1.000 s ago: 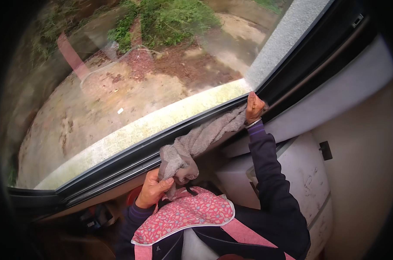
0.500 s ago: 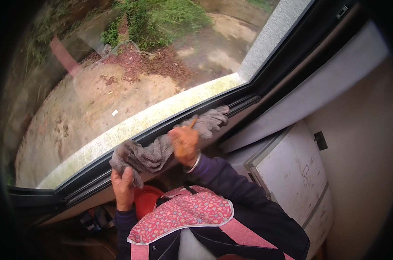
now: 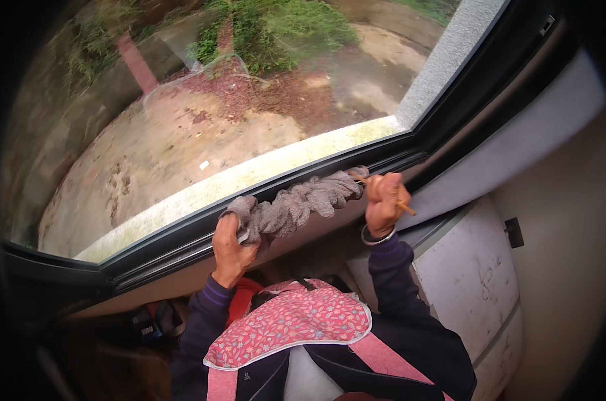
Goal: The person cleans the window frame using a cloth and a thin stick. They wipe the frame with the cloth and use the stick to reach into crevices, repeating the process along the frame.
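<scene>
Slip risk, bunched grey-brown terry cloth (image 3: 306,206): lying along black metal window track (image 3: 161,264); could slide off if pinched too loosely.
Snag risk, thin yellow-brown wooden-looking stick (image 3: 406,208): could catch in the cloth's folds if pushed at a slant.
Left hand (image 3: 232,252): closed, pinching the cloth's left end.
Right hand (image 3: 384,202): closed around the stick, beside the cloth's right end.

No text is clear enough to read. Light lettering (image 3: 144,328) stands on a dark package (image 3: 160,318) at the lower left, too small and dim to make out. A tiny pale mark (image 3: 246,375) on the front of the dark jacket (image 3: 423,347) is unreadable. Whether the thin looping lines (image 3: 488,286) on the white cabinet (image 3: 458,267) are writing cannot be told.
</scene>
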Demonstrator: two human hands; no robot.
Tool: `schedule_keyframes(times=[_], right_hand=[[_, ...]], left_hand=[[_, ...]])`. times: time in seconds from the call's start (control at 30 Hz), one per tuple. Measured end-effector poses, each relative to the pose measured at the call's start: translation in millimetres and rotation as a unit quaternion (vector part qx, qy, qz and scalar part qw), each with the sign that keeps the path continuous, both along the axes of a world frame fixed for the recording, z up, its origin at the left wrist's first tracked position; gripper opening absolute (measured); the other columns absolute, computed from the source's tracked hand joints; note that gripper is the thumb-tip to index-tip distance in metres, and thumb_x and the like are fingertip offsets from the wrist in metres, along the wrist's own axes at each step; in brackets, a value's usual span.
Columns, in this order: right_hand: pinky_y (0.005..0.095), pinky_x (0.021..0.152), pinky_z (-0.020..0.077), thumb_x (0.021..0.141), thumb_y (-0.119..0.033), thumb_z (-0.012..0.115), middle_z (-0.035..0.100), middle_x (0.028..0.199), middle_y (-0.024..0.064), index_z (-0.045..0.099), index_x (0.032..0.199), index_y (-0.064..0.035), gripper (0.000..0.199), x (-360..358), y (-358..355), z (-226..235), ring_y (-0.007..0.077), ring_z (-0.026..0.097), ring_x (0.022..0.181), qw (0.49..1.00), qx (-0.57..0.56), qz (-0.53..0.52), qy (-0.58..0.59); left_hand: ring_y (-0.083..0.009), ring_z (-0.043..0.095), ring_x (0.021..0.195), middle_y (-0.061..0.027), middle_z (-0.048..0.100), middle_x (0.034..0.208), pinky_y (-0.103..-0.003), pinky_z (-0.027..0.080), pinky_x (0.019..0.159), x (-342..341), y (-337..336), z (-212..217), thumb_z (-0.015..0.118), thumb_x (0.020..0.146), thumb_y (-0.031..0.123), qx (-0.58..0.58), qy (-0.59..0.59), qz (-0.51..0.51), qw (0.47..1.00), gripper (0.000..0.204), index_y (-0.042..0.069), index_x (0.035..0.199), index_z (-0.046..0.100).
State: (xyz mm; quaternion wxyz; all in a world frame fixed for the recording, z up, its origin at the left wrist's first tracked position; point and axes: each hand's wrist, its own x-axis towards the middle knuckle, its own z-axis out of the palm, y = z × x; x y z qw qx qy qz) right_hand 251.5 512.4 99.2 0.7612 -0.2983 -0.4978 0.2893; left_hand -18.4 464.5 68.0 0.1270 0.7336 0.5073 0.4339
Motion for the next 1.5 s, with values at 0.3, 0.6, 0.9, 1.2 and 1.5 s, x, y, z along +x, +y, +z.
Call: schedule_keyframes(times=[0.3,0.6,0.9,1.2,1.5], right_hand=[[0.0329,0.043,0.0259,0.089,-0.014,0.048,0.036,0.054,0.0068,0.041,0.058,-0.0048,0.033,-25.6,15.7,-20.4,0.0174,0.039,0.048,0.98,-0.156,-0.026,-0.124],[0.0361,0.042,0.0327,0.086,-0.019,0.059,0.046,0.051,0.0122,0.053,0.064,-0.0041,0.027,-142.9,-25.9,-17.7,0.0246,0.047,0.043,0.969,0.027,0.076,-0.233],[0.04,0.043,0.0351,0.086,-0.019,0.057,0.048,0.053,0.0157,0.049,0.058,-0.0045,0.033,-266.9,-73.0,-20.4,0.0328,0.051,0.047,0.934,0.051,0.282,-0.212],[0.0229,0.042,0.0203,0.097,-0.033,0.041,0.03,0.048,-0.0055,0.033,0.056,-0.0137,0.047,-319.3,-55.1,-1.2,0.0055,0.024,0.044,0.816,-0.195,0.471,0.272],[0.0278,0.043,0.0179,0.099,-0.028,0.032,0.024,0.047,-0.0029,0.029,0.06,-0.0136,0.042,-143.0,-38.8,33.5,0.0097,0.017,0.042,0.822,-0.062,0.477,0.303]], left_hand=[[-0.0148,0.056,0.097,-0.0076,0.059,0.108,-0.027,0.044,0.087,-3.0,-9.7,-13.4,0.058,0.085,0.005,-0.116,-0.431,0.088,0.891,0.037,-0.001,0.12,0.048],[-0.0233,0.061,0.089,-0.014,0.06,0.104,-0.037,0.052,0.076,-149.2,-85.9,-7.5,0.062,0.083,0.026,0.074,-0.571,0.393,0.716,0.041,-0.006,0.108,0.057],[-0.0222,0.054,0.104,-0.0121,0.055,0.116,-0.034,0.044,0.089,-152.9,-165.1,48.2,0.056,0.088,0.029,0.186,-0.482,0.395,0.76,0.043,-0.004,0.115,0.054],[-0.0195,0.05,0.11,-0.0079,0.054,0.121,-0.036,0.038,0.098,-114.1,-137.9,165.0,0.045,0.094,0.028,0.167,-0.531,0.133,0.82,0.039,0.002,0.123,0.048],[-0.0219,0.055,0.103,-0.0136,0.056,0.114,-0.034,0.043,0.093,-43.5,-73.0,244.0,0.063,0.082,0.014,0.337,-0.068,0.121,0.931,0.048,-0.006,0.122,0.046]])
